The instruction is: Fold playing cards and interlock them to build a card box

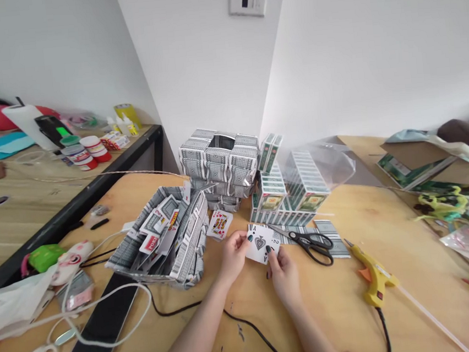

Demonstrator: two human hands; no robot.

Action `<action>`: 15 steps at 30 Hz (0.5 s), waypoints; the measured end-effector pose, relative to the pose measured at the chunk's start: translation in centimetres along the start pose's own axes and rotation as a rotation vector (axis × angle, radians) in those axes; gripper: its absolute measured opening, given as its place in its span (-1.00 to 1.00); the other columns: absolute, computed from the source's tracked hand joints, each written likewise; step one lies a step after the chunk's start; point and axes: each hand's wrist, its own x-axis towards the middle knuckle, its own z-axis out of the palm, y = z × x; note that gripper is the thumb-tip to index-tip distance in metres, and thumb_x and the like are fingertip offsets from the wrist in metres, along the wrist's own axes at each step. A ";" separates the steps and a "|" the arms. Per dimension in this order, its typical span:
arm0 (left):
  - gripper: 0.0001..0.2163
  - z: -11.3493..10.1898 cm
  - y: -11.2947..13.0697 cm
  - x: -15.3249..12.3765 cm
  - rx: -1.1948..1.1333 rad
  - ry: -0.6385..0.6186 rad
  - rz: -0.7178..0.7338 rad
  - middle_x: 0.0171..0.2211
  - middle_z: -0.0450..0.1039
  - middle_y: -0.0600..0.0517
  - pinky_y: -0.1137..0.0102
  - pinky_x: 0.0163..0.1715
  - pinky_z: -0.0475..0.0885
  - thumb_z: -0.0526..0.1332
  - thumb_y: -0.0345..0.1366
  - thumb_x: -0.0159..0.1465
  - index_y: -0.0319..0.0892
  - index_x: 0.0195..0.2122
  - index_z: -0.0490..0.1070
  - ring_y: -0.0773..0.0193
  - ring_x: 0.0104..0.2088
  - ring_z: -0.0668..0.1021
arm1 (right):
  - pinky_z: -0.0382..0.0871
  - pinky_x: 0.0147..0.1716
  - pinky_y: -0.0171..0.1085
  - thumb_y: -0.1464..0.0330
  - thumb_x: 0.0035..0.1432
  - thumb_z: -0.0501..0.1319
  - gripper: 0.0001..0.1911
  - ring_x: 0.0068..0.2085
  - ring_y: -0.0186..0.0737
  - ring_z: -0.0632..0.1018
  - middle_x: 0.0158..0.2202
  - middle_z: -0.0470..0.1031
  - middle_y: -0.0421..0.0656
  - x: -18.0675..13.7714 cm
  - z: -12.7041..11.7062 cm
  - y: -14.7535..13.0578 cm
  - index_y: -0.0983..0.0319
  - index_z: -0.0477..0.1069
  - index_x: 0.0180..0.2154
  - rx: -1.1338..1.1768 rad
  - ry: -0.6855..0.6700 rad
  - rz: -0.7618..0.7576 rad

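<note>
Between my two hands are playing cards, an ace of spades in front and a two partly showing at the right. My left hand pinches their left edge, and my right hand grips the lower right corner. Black-handled scissors lie just right of the cards, over a grey patterned strip of cards. A loose face card rests on the table to the left. Beside it stands a box made of folded cards, filled with cards and scraps.
A yellow hot glue gun lies at the right with its black cord trailing forward. Stacked card packs and a larger folded-card structure stand at the back. At the left are a phone, white cables and glue jars.
</note>
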 end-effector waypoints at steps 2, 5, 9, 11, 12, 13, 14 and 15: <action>-0.91 0.0 0.0 -0.4 -0.029 0.008 -0.011 -0.49 0.39 0.06 0.50 -0.47 0.29 0.14 -0.34 0.05 -0.23 -0.41 0.33 0.36 -0.47 0.41 | 0.12 -0.71 -0.39 0.02 0.01 0.07 -0.62 -0.71 -0.38 0.25 -0.74 0.19 -0.35 -0.2 0.1 -0.2 0.20 0.16 -0.53 -0.006 0.008 -0.001; -0.91 -0.1 0.1 -0.9 -0.059 0.008 -0.036 -0.53 0.36 0.09 0.51 -0.51 0.27 0.15 -0.34 0.04 -0.23 -0.43 0.32 0.38 -0.51 0.40 | 0.11 -0.71 -0.38 -0.02 0.01 0.04 -0.59 -0.72 -0.35 0.27 -0.76 0.21 -0.33 -0.5 0.1 -0.5 0.21 0.19 -0.52 -0.029 0.019 0.003; -0.91 -0.2 0.3 -1.1 -0.070 -0.014 -0.072 -0.55 0.35 0.10 0.51 -0.52 0.28 0.15 -0.34 0.03 -0.23 -0.43 0.31 0.38 -0.52 0.40 | 0.13 -0.70 -0.37 -0.04 0.01 0.02 -0.56 -0.72 -0.33 0.30 -0.78 0.23 -0.31 -0.4 -0.1 -0.6 0.21 0.22 -0.53 -0.035 0.018 -0.006; -0.92 -0.3 0.4 -1.0 -0.054 -0.015 -0.077 -0.56 0.35 0.11 0.51 -0.52 0.28 0.15 -0.34 0.02 -0.23 -0.45 0.31 0.39 -0.53 0.39 | 0.17 -0.69 -0.36 -0.02 0.02 0.04 -0.58 -0.71 -0.32 0.32 -0.76 0.27 -0.29 -0.2 -0.1 -0.4 0.22 0.24 -0.51 -0.002 0.002 -0.027; -0.92 -0.3 0.5 -0.9 -0.043 -0.017 -0.077 -0.57 0.34 0.11 0.51 -0.52 0.27 0.15 -0.33 0.02 -0.23 -0.46 0.31 0.39 -0.54 0.39 | 0.20 -0.68 -0.36 0.00 0.02 0.05 -0.59 -0.69 -0.32 0.34 -0.73 0.30 -0.28 -0.1 -0.1 -0.3 0.22 0.26 -0.49 0.022 -0.005 -0.039; -0.92 -0.3 0.5 -0.9 -0.033 -0.023 -0.077 -0.58 0.34 0.12 0.51 -0.53 0.26 0.15 -0.33 0.01 -0.23 -0.47 0.32 0.40 -0.55 0.38 | 0.23 -0.67 -0.36 0.02 0.02 0.06 -0.61 -0.67 -0.31 0.36 -0.70 0.33 -0.25 0.1 0.0 -0.1 0.23 0.27 -0.47 0.050 -0.006 -0.049; -0.92 -0.4 0.6 -0.7 -0.026 -0.032 -0.076 -0.59 0.33 0.12 0.51 -0.53 0.25 0.16 -0.32 0.01 -0.23 -0.49 0.32 0.40 -0.56 0.38 | 0.25 -0.66 -0.35 0.03 0.01 0.08 -0.63 -0.63 -0.29 0.39 -0.64 0.38 -0.22 0.3 0.1 0.0 0.23 0.28 -0.45 0.081 0.000 -0.056; -0.91 -0.4 0.6 -0.6 -0.021 -0.041 -0.078 -0.59 0.33 0.12 0.51 -0.53 0.25 0.16 -0.32 0.00 -0.23 -0.50 0.32 0.40 -0.56 0.37 | 0.28 -0.66 -0.35 0.05 0.00 0.10 -0.64 -0.59 -0.28 0.42 -0.57 0.42 -0.18 0.5 0.1 0.1 0.23 0.29 -0.43 0.111 0.009 -0.060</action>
